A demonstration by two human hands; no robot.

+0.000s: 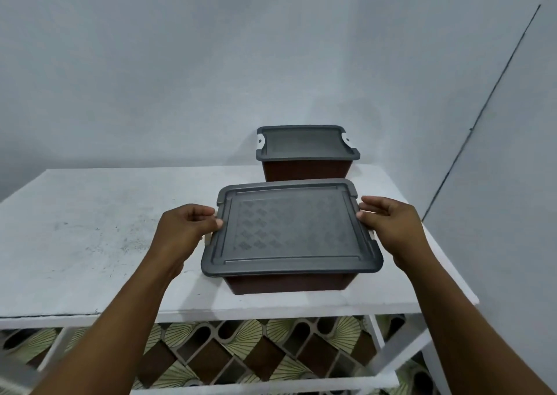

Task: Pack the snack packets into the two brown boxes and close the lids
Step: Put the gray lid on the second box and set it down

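Observation:
Two brown boxes stand on the white table (90,228), each under a grey lid. The near box (286,284) carries a patterned grey lid (291,228). My left hand (184,228) grips the lid's left edge, thumb on top and fingers curled at the side by a beige clip. My right hand (391,225) holds the right edge the same way. The far box (307,170) sits behind by the wall, its lid (306,142) down with white clips at both ends. No snack packets are visible.
A pale wall rises right behind the table. The table's front edge runs just below the near box, and its right edge lies close to my right hand. Below, white frame bars and a patterned floor (241,355) show.

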